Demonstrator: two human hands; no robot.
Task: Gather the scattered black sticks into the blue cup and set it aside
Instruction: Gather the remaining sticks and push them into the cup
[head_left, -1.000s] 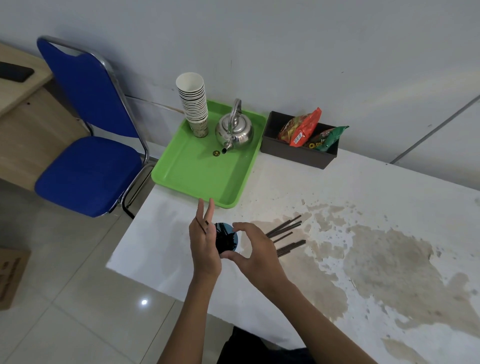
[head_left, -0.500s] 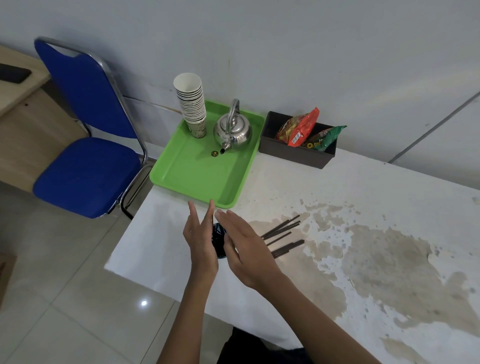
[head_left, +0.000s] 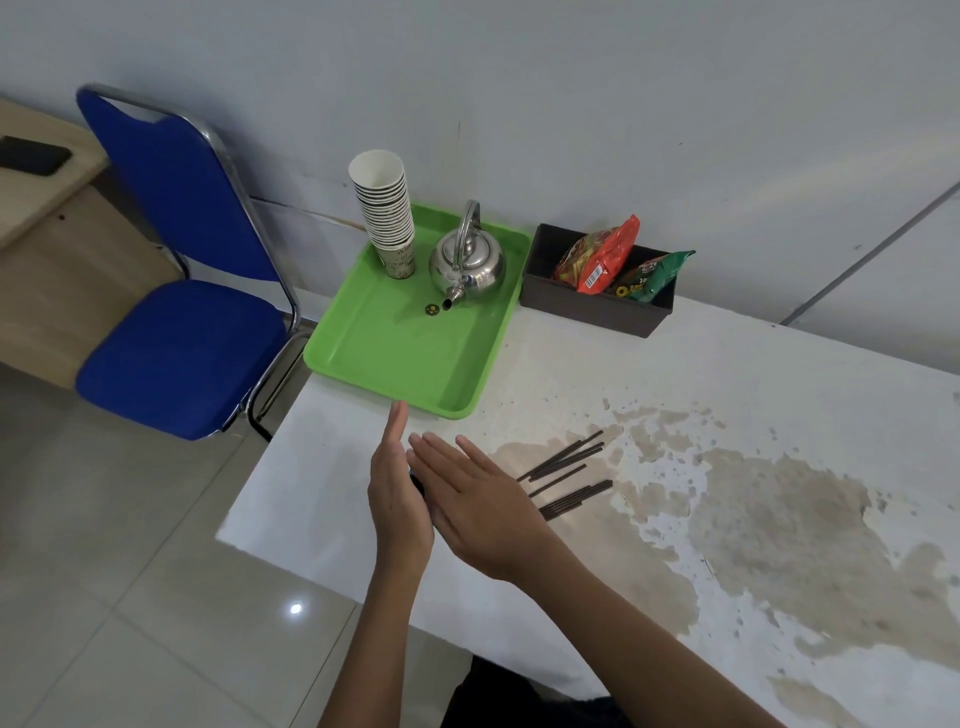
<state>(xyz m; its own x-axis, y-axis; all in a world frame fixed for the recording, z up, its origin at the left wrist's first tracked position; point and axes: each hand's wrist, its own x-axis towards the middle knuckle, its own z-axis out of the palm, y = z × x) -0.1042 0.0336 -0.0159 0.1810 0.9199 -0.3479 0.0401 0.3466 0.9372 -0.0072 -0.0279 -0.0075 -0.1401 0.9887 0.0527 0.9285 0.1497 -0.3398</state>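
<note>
Since a second ago the right hand (head_left: 485, 506) has flattened, straight fingers laid over the blue cup (head_left: 417, 480), now nearly hidden; left hand (head_left: 397, 491) stands edge-up, fingers straight, against the cup; black sticks (head_left: 569, 480) lie scattered just right of the cup on the table (head_left: 727, 395).

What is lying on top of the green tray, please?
On the green tray stand a stack of paper cups and a metal kettle, with a small round item by its spout. Whatever is inside the kettle is hidden.
</note>
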